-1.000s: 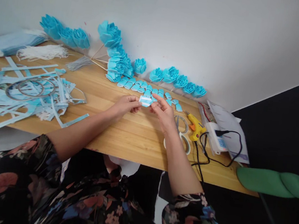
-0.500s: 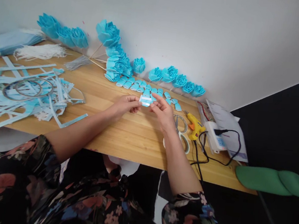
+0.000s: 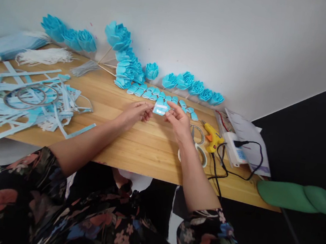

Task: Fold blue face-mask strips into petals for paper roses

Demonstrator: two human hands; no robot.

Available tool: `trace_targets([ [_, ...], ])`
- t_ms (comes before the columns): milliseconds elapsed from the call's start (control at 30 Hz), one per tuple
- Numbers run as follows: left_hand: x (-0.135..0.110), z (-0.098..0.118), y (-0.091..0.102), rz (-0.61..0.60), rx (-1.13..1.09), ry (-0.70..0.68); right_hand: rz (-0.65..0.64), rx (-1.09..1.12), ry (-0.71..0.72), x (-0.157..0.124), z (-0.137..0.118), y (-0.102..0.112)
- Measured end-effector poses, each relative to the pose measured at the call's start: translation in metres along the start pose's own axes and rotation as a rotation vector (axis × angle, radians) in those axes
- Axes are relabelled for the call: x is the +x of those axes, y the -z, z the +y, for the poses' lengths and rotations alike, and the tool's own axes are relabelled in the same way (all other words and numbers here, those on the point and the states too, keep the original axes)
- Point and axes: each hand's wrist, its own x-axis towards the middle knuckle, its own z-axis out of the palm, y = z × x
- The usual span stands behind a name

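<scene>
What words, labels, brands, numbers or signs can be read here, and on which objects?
No text is readable.
White plastic power strip with blue panel: any lettering too small to read.
Yellow plastic glue gun: any marking too small.
White paper sheets: any print too blurred.
Light-blue flat piece with white bands, in the right hand: none legible.
</scene>
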Motion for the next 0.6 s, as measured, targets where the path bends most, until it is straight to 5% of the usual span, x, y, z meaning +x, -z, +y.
trace_targets([
  [300,0.0,-0.003,-0.001,0.008,0.098,-0.043,-0.026,-0.016,0.019,0.0,0.001,0.0],
  [467,-0.006,-0.004,-0.002,0.22,0.355,-0.413,0.005,-0.012,0.028,0.001,0.003,0.0],
  [600,-0.016,-0.005,-0.01,0.171,0.683,-0.616,-0.003,-0.001,0.03,-0.001,0.002,-0.003],
])
